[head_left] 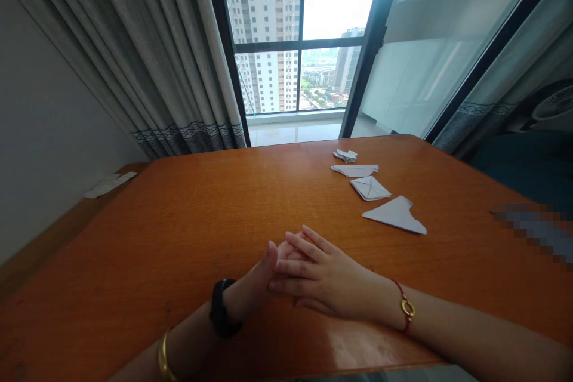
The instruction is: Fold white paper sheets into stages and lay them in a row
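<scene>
My right hand (333,283) lies palm down over my left hand (257,280) near the front of the wooden table (215,209). Its fingers are stretched out and slightly spread. The left hand's thumb points up, while its other fingers are partly hidden behind the right hand. The two hands touch, and no object shows in either. Closest to them, beyond the right hand, is a folded white paper triangle (396,216) with a notched edge. Farther back lie a folded paper square (370,188), a long flat paper fold (356,171) and a small bunched paper piece (345,156).
A pixelated patch (537,230) covers something at the table's right edge. White paper (110,185) lies on a ledge at the left by the wall. Behind the table are a grey curtain (179,59) and a window; a fan (555,101) stands at far right.
</scene>
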Demonstrator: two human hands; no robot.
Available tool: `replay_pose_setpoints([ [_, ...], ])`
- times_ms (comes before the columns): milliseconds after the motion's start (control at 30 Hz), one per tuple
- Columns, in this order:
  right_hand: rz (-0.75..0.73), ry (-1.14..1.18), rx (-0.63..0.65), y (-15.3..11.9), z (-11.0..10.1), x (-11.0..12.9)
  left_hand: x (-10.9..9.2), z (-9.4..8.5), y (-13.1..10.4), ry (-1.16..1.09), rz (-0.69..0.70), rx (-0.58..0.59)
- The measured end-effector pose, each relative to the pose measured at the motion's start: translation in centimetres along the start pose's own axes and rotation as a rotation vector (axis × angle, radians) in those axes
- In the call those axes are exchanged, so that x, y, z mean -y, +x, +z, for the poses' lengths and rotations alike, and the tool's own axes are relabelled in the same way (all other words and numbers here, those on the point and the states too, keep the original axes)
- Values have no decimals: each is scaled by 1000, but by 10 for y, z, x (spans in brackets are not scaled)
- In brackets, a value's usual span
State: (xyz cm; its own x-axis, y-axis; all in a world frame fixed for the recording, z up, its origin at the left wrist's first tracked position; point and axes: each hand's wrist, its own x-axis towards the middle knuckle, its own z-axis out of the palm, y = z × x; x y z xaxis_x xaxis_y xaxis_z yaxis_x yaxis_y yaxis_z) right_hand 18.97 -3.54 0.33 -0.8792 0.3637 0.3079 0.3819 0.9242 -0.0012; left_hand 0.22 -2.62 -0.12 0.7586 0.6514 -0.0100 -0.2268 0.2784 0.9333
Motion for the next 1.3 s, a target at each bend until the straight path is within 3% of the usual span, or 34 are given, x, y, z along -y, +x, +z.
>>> replay_pose_setpoints([
  [133, 21, -18, 14, -1, 2, -4, 6, 2, -1, -43, 46, -72],
  [267, 71, -105, -21, -4, -4, -6, 3, 3, -5, 30, 155, -252],
  [500, 396, -226, -106, -9, 1, -20, -5, -2, -6, 58, 248, -439],
  [567, 408, -239, -138, -10, 4, -20, -3, -2, -5, 19, 236, -412],
  [700, 207, -208, -146, -8, 4, -11, 11, 3, -1, -178, 185, -225],
  [800, 99, -164, -117, -5, 2, -3, 24, 7, -1, -206, 120, -129],
  [933, 85, -145, -90, -3, 1, 0, 32, 6, -2, -150, 58, -115],
  [1300, 42, -195, -66, -7, 4, -6, 21, 6, -4, -15, 97, -126],
])
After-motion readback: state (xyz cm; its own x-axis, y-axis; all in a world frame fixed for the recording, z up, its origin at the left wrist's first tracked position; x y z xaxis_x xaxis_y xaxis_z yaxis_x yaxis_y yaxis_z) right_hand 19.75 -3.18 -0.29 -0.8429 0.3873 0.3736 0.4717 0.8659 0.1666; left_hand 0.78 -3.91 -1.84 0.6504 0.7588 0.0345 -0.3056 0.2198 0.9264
